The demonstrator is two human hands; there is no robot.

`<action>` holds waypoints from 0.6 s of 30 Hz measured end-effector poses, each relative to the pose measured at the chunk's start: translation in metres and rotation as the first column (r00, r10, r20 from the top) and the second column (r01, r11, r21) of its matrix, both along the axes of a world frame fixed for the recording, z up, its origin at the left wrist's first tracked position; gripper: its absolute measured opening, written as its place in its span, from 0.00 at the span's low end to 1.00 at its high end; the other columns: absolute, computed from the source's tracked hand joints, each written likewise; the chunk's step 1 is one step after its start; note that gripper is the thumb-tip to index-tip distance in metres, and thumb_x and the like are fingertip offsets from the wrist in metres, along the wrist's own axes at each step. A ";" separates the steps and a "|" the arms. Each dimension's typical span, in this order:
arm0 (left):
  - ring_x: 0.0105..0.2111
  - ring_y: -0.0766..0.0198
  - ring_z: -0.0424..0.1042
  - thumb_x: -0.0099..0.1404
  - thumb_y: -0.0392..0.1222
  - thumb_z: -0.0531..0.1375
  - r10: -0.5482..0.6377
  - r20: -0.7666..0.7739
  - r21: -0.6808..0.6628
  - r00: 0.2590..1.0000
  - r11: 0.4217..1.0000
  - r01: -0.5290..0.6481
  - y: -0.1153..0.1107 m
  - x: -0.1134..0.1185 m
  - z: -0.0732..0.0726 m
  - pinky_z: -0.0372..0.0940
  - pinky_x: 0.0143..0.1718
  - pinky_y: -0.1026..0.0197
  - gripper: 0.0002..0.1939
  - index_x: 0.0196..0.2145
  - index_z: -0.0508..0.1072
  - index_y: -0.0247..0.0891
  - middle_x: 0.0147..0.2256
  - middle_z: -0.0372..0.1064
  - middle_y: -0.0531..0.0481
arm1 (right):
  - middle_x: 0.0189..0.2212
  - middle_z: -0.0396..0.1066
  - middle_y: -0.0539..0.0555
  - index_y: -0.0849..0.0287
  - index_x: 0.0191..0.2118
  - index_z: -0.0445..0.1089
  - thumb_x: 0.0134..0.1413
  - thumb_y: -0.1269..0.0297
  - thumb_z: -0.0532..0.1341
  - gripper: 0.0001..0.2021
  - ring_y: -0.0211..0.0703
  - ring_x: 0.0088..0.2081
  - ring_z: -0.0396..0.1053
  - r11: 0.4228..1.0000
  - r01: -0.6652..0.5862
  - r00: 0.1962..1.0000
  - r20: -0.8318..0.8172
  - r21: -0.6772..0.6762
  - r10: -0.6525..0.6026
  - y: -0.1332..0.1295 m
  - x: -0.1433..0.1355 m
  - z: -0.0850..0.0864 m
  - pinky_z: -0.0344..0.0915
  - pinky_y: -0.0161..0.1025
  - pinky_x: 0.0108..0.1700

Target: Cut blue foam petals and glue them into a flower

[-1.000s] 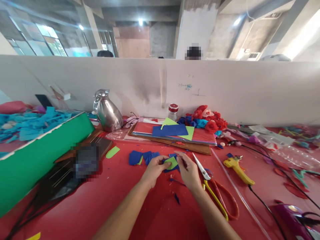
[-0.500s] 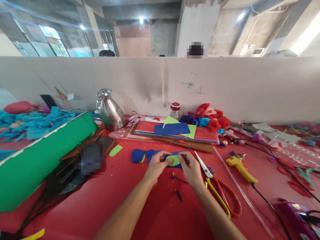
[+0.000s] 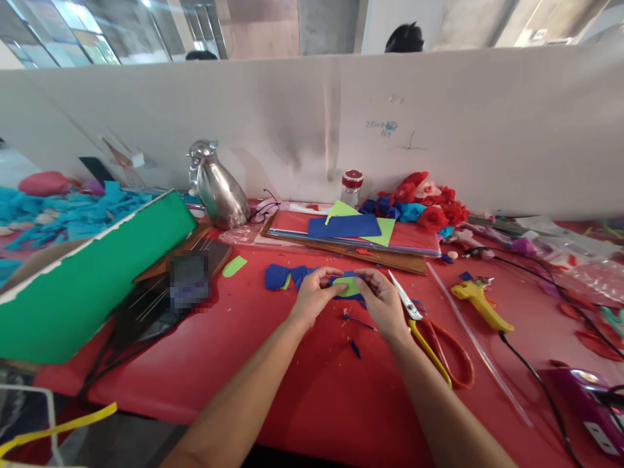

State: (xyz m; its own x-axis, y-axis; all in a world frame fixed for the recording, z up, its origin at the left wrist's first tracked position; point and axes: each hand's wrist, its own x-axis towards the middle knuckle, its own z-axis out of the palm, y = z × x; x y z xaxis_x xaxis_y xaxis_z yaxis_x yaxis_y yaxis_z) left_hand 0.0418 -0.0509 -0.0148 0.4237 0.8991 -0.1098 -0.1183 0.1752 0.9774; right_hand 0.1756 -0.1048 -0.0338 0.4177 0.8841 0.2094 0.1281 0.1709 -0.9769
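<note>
Two hands met over red tabletop (image 3: pixel 302 390): left hand (image 3: pixel 314 299) and right hand (image 3: pixel 387 309) had fingers closed, pinching green paper piece (image 3: pixel 348 286) against blue paper (image 3: pixel 349 275). Scissors (image 3: pixel 405 298) lay just beside right hand, blue cutouts (image 3: pixel 276 276) near left. Paper stack (image 3: pixel 302 227) stood beyond hands; glue gun (image 3: pixel 481 304) lay farther right, green box (image 3: pixel 102 279) far left.

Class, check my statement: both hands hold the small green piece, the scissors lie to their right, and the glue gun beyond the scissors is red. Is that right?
The colour is wrong: the head view shows a yellow glue gun, not a red one, right of the scissors. The rest stands.
</note>
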 end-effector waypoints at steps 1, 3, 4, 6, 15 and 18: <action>0.28 0.64 0.71 0.46 0.38 0.69 -0.004 0.008 0.002 1.000 1.000 0.004 0.000 0.000 0.000 0.65 0.35 0.61 0.14 0.33 0.74 0.35 0.25 0.73 0.50 | 0.33 0.74 0.55 0.58 0.38 0.69 0.51 0.57 0.60 0.11 0.44 0.36 0.72 1.000 0.000 1.000 0.001 0.006 0.000 0.000 0.000 0.000 0.68 0.40 0.39; 0.28 0.64 0.71 0.46 0.38 0.69 -0.008 0.028 0.005 1.000 1.000 0.008 0.000 0.000 -0.001 0.65 0.35 0.62 0.13 0.31 0.74 0.35 0.26 0.73 0.50 | 0.33 0.73 0.54 0.58 0.38 0.69 0.51 0.59 0.60 0.10 0.43 0.35 0.71 1.000 -0.007 1.000 0.005 0.015 0.007 0.000 0.001 -0.001 0.67 0.40 0.39; 0.28 0.64 0.71 0.45 0.37 0.69 -0.006 0.036 0.005 0.999 1.000 0.006 -0.001 0.001 -0.001 0.65 0.35 0.62 0.13 0.31 0.74 0.35 0.26 0.74 0.50 | 0.33 0.73 0.54 0.58 0.38 0.69 0.50 0.60 0.60 0.10 0.43 0.35 0.71 1.000 -0.012 1.000 0.005 0.019 0.012 0.000 0.002 -0.001 0.67 0.39 0.38; 0.28 0.64 0.72 0.45 0.36 0.69 0.003 0.050 -0.007 0.999 1.000 -0.002 -0.001 0.001 -0.001 0.65 0.35 0.62 0.13 0.31 0.74 0.35 0.26 0.74 0.51 | 0.33 0.73 0.53 0.58 0.39 0.69 0.50 0.61 0.60 0.10 0.42 0.34 0.71 0.999 -0.023 1.000 0.003 0.024 0.023 0.000 0.002 -0.002 0.67 0.39 0.38; 0.29 0.65 0.72 0.44 0.35 0.68 0.039 0.069 -0.033 0.997 0.999 -0.036 0.000 0.002 -0.002 0.65 0.36 0.63 0.13 0.30 0.74 0.36 0.27 0.74 0.52 | 0.32 0.72 0.51 0.56 0.38 0.69 0.46 0.63 0.62 0.10 0.42 0.35 0.70 0.999 -0.043 0.994 -0.097 0.011 0.044 0.001 -0.001 -0.001 0.65 0.39 0.39; 0.29 0.64 0.72 0.44 0.35 0.68 0.042 0.069 -0.021 0.997 0.999 -0.041 0.000 0.002 -0.002 0.64 0.35 0.63 0.13 0.30 0.74 0.36 0.26 0.74 0.52 | 0.32 0.73 0.52 0.56 0.38 0.69 0.45 0.62 0.62 0.11 0.42 0.35 0.70 0.999 -0.038 0.996 -0.082 0.002 0.038 0.000 -0.001 0.000 0.65 0.39 0.38</action>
